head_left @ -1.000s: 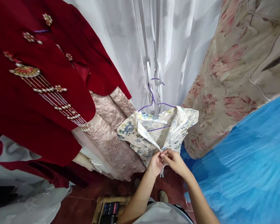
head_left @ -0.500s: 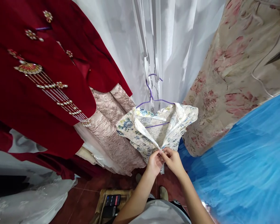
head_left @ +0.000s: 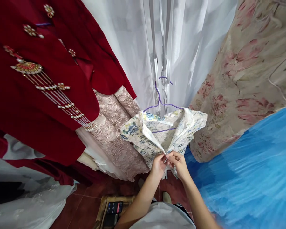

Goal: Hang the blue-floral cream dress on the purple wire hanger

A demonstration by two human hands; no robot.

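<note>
A small white floral dress (head_left: 133, 130) with blue and yellow flowers hangs on a purple hanger (head_left: 159, 99). Its neckline forms a deep V, and the two front edges meet where my hands are. My left hand (head_left: 159, 164) pinches the left front edge at the bottom of the V. Close against it, my right hand (head_left: 177, 161) pinches the other edge, thumb and fingers pressed together. The fingertips of both hands almost touch. Whatever fastener may lie between them is hidden or too small to make out.
The hanger hooks onto white straps (head_left: 155, 70) before a white curtain (head_left: 124, 38). A red garment (head_left: 45, 117) with beaded ornaments and a pink brocade skirt (head_left: 116, 140) hang left. Floral cloth (head_left: 219, 121) and blue tulle (head_left: 248, 178) hang right. A phone (head_left: 114, 207) lies on a wooden stool (head_left: 102, 205).
The dress, hanger and straps appear slightly further right in view. Both hands keep their pinch at the neckline, with a small shift of the right fingers.
</note>
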